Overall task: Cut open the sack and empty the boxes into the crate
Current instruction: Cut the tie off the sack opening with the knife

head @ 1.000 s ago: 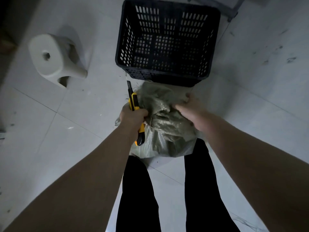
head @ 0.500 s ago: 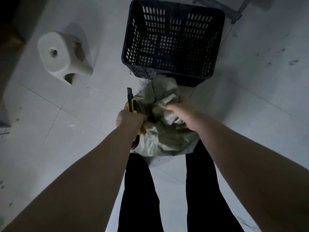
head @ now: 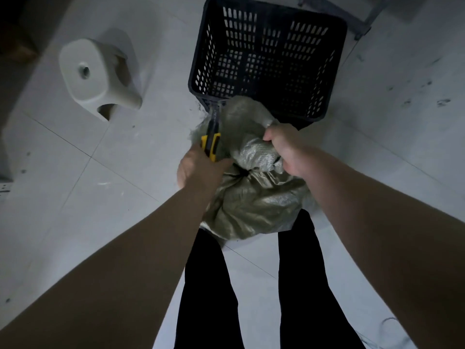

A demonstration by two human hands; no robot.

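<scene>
A pale plastic stool (head: 97, 75) lies tipped on its side in the upper left of the frame, well apart from everything else on the light tiled floor (head: 75, 197). A grey metal frame (head: 352, 18) crosses the top right corner just behind the crate. Dark scuffs mark the tiles at the right edge. The person's two legs in black trousers (head: 208, 285) fill the lower centre, with both bare forearms reaching forward above them and covering much of the lower frame.

The black slatted crate (head: 334, 79) stands at upper centre, open side up, and nothing shows inside it (the interior is dim, though the perforated bottom is readable). The sack (head: 251, 205), a grey-green woven plastic one, sits on the floor in the middle of the frame, between the person's feet and the crate, its raised top overlapping the crate's near rim. It is crumpled and bulging, with a gathered neck.

The right hand (head: 286, 152) is closed in a fist around a bunch of the sack's upper fabric. The left hand (head: 198, 167) is clenched around a yellow-and-black utility knife (head: 212, 139), whose blade points up the frame along the left side of the sack's neck; whether the blade touches the fabric cannot be told.
</scene>
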